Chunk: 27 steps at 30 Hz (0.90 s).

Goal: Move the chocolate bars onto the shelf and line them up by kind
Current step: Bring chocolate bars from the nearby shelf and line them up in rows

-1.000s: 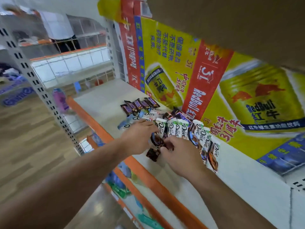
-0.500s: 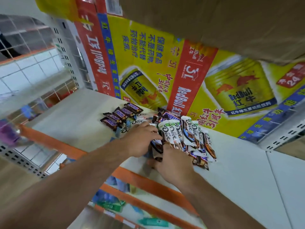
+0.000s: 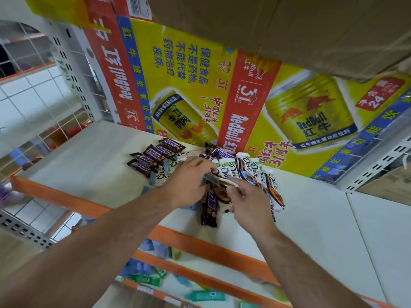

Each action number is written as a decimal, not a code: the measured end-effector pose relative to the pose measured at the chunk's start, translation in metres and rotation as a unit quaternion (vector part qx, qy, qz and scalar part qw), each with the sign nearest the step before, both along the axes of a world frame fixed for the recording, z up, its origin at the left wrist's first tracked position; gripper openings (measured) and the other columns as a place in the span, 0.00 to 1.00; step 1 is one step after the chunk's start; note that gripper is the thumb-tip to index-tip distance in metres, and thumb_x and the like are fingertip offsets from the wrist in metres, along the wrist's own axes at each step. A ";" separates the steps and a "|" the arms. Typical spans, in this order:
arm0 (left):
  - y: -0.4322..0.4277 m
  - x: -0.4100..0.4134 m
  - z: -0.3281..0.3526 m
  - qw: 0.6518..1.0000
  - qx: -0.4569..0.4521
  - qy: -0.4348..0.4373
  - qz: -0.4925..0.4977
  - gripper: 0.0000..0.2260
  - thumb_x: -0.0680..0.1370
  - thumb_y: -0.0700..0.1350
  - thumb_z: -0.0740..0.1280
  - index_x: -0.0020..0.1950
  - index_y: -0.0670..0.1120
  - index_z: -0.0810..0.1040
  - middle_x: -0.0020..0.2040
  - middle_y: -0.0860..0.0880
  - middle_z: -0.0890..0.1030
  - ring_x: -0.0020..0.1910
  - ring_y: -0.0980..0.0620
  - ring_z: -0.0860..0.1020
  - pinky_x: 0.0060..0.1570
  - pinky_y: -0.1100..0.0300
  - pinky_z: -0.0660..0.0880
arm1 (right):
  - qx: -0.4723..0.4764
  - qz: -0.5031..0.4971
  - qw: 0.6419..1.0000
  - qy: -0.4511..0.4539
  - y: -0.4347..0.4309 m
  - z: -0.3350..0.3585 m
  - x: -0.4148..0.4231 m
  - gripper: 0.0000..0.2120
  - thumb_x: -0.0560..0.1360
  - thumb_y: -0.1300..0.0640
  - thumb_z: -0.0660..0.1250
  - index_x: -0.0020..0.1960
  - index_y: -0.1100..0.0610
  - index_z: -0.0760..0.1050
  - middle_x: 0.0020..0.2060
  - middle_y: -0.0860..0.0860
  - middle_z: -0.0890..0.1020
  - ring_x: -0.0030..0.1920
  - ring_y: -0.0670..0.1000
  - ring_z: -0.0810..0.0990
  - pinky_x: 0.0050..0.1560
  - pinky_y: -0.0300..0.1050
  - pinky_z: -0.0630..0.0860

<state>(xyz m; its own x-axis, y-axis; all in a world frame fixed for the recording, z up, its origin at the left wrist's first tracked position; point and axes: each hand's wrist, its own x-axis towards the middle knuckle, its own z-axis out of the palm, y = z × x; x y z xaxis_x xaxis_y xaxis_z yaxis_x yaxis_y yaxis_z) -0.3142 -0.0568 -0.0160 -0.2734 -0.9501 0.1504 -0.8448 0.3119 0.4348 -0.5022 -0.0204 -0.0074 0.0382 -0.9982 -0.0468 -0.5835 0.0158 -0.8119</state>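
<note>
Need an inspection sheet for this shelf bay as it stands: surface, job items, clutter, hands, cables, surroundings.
Surface: white shelf with an orange front lip.
Job's things: Snickers bars fanned at the back left; Dove bars in an overlapping row to their right; one loose Snickers bar lies nearer the front, between the hands.
Clutter: nothing seen.
Hands: left hand lies curled over the middle of the pile; right hand has its fingertips at a Dove wrapper; the grip is hidden for both.
Cables: nothing seen.
Surroundings: Red Bull carton behind the bars, brown cardboard overhead, wire mesh panel at left, stocked lower shelf.
</note>
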 end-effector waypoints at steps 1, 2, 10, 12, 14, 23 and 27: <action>0.000 -0.001 0.000 0.999 -0.009 0.003 0.038 0.19 0.74 0.41 0.70 0.62 0.50 0.71 0.62 0.49 0.74 0.62 0.48 0.70 0.59 0.51 0.71 | 0.000 -0.012 0.999 -0.040 0.000 -0.001 -0.004 0.12 0.80 0.51 0.64 0.59 0.39 0.79 0.35 0.46 0.82 0.36 0.50 0.82 0.43 0.50 0.82; 0.001 -0.002 0.000 0.997 -0.016 0.007 0.078 0.16 0.74 0.41 0.70 0.59 0.50 0.69 0.59 0.48 0.74 0.57 0.48 0.71 0.53 0.53 0.73 | 0.005 -0.030 0.996 -0.081 0.000 0.001 -0.007 0.12 0.79 0.54 0.65 0.57 0.39 0.80 0.36 0.48 0.82 0.33 0.50 0.82 0.41 0.53 0.83; 0.014 -0.032 0.003 0.969 0.162 -0.160 0.095 0.26 0.70 0.70 0.65 0.51 0.49 0.73 0.42 0.50 0.79 0.42 0.48 0.78 0.37 0.56 0.75 | 0.063 -0.075 0.972 -0.211 0.006 0.008 -0.026 0.13 0.75 0.62 0.69 0.53 0.46 0.81 0.64 0.49 0.75 0.42 0.52 0.85 0.35 0.39 0.81; 0.016 -0.042 0.001 0.963 0.170 -0.172 0.119 0.28 0.70 0.66 0.69 0.57 0.46 0.69 0.40 0.49 0.78 0.39 0.49 0.78 0.33 0.56 0.75 | 0.060 -0.085 0.976 -0.191 0.006 0.004 -0.032 0.14 0.76 0.64 0.66 0.53 0.46 0.79 0.63 0.49 0.77 0.38 0.54 0.85 0.33 0.38 0.79; 0.018 -0.050 0.004 0.961 0.206 -0.122 0.141 0.30 0.69 0.63 0.72 0.58 0.45 0.66 0.41 0.48 0.78 0.38 0.48 0.78 0.29 0.57 0.72 | 0.057 -0.094 0.975 -0.195 0.006 0.002 -0.037 0.18 0.76 0.66 0.64 0.58 0.46 0.77 0.62 0.49 0.76 0.32 0.52 0.85 0.40 0.49 0.83; 0.016 -0.052 0.016 0.930 0.248 0.063 0.265 0.04 0.72 0.40 0.65 0.38 0.43 0.71 0.32 0.46 0.72 0.30 0.49 0.71 0.26 0.61 0.63 | 0.084 -0.087 0.962 -0.243 0.005 0.000 -0.063 0.15 0.75 0.69 0.64 0.51 0.49 0.76 0.52 0.53 0.80 0.30 0.50 0.84 0.48 0.67 0.80; 0.027 -0.052 0.026 0.890 0.206 0.244 0.325 0.08 0.74 0.40 0.67 0.36 0.44 0.71 0.29 0.47 0.73 0.24 0.50 0.69 0.26 0.62 0.64 | 0.103 -0.075 0.946 -0.297 0.006 0.005 -0.072 0.17 0.75 0.73 0.63 0.49 0.51 0.76 0.54 0.56 0.79 0.29 0.52 0.84 0.48 0.60 0.83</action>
